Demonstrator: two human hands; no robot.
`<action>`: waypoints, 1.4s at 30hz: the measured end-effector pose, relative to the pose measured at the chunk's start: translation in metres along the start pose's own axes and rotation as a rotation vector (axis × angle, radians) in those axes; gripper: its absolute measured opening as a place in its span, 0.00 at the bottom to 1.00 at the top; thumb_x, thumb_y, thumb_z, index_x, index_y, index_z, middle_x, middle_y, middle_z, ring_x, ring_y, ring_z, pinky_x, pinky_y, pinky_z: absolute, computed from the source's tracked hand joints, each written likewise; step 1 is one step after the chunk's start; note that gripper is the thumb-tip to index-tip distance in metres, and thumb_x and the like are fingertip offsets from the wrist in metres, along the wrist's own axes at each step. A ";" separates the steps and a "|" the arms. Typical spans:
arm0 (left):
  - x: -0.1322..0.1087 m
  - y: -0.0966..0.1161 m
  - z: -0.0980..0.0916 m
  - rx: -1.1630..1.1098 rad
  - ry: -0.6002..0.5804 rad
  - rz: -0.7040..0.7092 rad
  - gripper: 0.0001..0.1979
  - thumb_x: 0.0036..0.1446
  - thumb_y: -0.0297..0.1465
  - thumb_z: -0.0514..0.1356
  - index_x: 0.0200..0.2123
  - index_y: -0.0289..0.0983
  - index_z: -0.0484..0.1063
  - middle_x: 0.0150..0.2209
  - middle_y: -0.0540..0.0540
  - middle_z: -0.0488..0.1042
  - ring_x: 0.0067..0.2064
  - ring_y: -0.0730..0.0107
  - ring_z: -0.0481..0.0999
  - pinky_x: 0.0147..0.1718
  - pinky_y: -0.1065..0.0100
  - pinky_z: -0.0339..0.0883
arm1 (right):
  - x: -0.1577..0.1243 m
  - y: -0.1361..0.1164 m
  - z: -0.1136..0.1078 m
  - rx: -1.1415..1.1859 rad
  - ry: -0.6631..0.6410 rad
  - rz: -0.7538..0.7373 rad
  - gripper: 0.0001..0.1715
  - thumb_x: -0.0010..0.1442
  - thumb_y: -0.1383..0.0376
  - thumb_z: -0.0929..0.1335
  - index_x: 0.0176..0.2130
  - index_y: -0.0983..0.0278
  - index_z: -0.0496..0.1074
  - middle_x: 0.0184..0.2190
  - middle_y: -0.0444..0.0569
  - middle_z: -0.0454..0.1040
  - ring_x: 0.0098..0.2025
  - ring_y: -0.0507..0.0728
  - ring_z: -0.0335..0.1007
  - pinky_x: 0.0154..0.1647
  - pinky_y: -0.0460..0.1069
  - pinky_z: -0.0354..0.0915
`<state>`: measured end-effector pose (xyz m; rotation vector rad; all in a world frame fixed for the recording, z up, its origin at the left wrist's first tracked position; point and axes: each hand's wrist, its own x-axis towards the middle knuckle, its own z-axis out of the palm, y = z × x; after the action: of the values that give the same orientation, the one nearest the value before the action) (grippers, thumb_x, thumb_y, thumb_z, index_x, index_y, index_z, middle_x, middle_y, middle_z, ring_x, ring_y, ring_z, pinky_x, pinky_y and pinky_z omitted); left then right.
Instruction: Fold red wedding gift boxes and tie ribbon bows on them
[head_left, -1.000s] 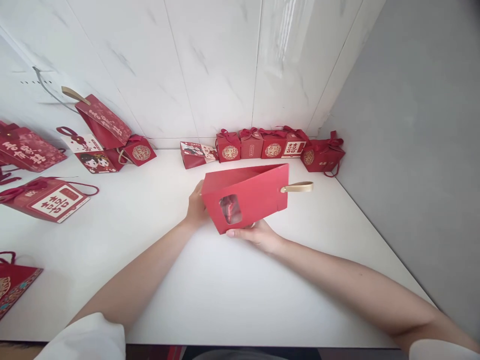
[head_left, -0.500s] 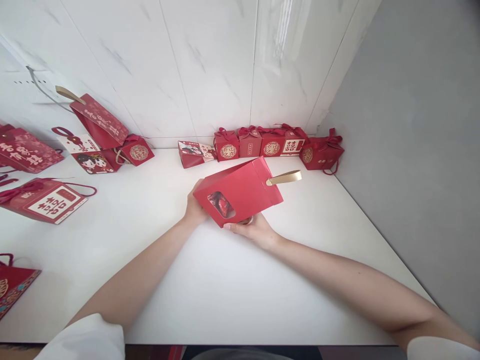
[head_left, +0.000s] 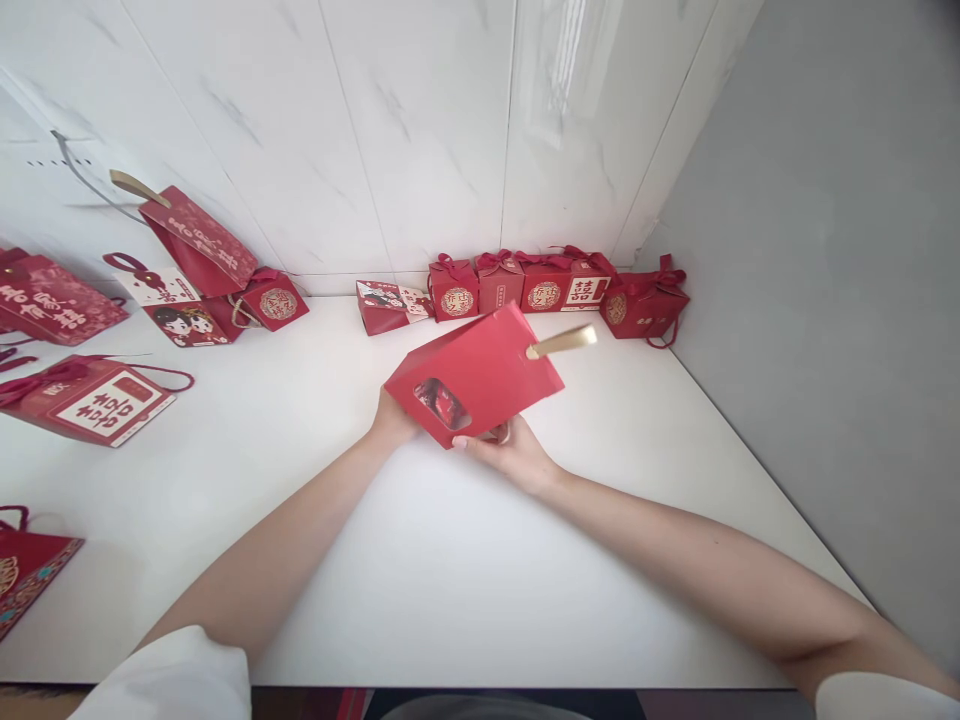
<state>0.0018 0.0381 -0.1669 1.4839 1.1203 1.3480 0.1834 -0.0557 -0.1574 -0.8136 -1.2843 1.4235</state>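
Between my two hands is a red gift box (head_left: 495, 370), tilted, with a gold strap handle (head_left: 564, 341) at its upper right end. A small clear window (head_left: 442, 403) in its near face shows red wrapped contents. My left hand (head_left: 393, 418) holds the box at its left lower side, fingers hidden behind it. From the right, my right hand (head_left: 516, 452) grips the lower edge, thumb on the near corner and the other fingers partly under the box.
Along the wall stands a row of small red gift boxes (head_left: 454, 290) with ribbons. More red boxes (head_left: 116, 405) stand on the left, one stacked high (head_left: 199, 240). A grey partition (head_left: 810, 300) borders the white table (head_left: 480, 590) on the right.
The red gift box has tipped slightly in my hands, its handle end shifting a little up and left. Both hands keep their hold.
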 end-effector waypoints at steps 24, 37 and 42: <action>-0.002 0.004 -0.006 0.298 -0.423 0.137 0.19 0.56 0.43 0.60 0.46 0.38 0.74 0.51 0.42 0.69 0.53 0.57 0.70 0.55 0.59 0.63 | 0.037 -0.001 -0.068 -0.502 0.107 0.004 0.38 0.62 0.47 0.62 0.66 0.48 0.48 0.51 0.48 0.70 0.42 0.58 0.71 0.18 0.45 0.69; 0.001 -0.003 -0.006 0.356 -0.452 0.202 0.21 0.64 0.44 0.50 0.53 0.40 0.70 0.55 0.41 0.64 0.59 0.60 0.64 0.60 0.59 0.58 | 0.037 0.002 -0.068 -0.531 0.140 0.023 0.47 0.59 0.47 0.65 0.67 0.52 0.39 0.59 0.55 0.60 0.36 0.56 0.72 0.18 0.46 0.69; 0.001 -0.002 -0.005 0.377 -0.444 0.194 0.21 0.64 0.43 0.50 0.53 0.40 0.70 0.54 0.41 0.64 0.58 0.61 0.64 0.59 0.60 0.58 | 0.038 0.001 -0.068 -0.524 0.139 0.024 0.44 0.60 0.46 0.64 0.67 0.54 0.42 0.60 0.55 0.60 0.40 0.57 0.72 0.16 0.45 0.67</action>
<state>-0.0036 0.0395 -0.1685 2.0875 0.9888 0.8848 0.2363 0.0005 -0.1667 -1.2539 -1.5649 1.0316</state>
